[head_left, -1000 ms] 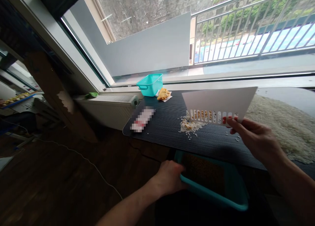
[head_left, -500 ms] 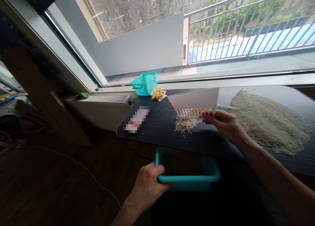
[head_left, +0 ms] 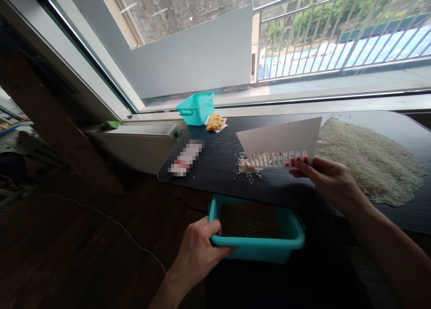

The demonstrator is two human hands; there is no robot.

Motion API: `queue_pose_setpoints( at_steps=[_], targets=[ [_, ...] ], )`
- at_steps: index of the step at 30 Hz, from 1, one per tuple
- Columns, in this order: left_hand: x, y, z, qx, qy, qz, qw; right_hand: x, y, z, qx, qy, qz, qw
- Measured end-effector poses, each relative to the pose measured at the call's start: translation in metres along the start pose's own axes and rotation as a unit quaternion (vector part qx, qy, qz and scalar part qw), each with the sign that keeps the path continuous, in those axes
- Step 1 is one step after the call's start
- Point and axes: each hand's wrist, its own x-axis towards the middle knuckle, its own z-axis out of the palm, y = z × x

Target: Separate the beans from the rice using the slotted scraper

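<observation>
The left hand [head_left: 198,246] is closed around the left rim of the teal bin [head_left: 262,242], thumb over the lip and fingers underneath. It holds the bin level just below the near edge of the table [head_left: 215,165], so the bin's open top, filled with dark brownish grains, sits under that edge. Just beyond the bin, the right hand [head_left: 328,181] pinches the lower corner of a white slotted scraper [head_left: 283,138]. The scraper stands tilted on its slotted edge, apparently as a rake against the small mixed heap [head_left: 245,165] of rice and yellow kernels. The big rice pile [head_left: 367,161] lies beyond the bin to the right, and a second teal tub [head_left: 197,107] stands far beyond it to the left
</observation>
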Motion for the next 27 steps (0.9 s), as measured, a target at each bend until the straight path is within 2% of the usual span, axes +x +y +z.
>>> queue_pose_setpoints(
  at_steps=[7,13,16,27],
  targets=[
    [-0.002,-0.002,-0.002,0.010,0.020,0.003,1.000,-0.003,-0.003,0.003,0.002,-0.004,-0.024,1.000],
    [-0.005,-0.008,-0.002,0.018,0.055,0.015,0.998,-0.004,0.001,0.015,0.013,-0.037,-0.015,0.999],
    [-0.005,-0.008,-0.003,0.022,0.056,0.015,0.998,-0.005,0.004,0.022,0.013,-0.044,-0.013,0.999],
    [-0.005,-0.012,-0.018,0.037,0.050,-0.013,0.998,0.000,-0.003,0.075,0.038,-0.125,-0.029,0.991]
  ],
)
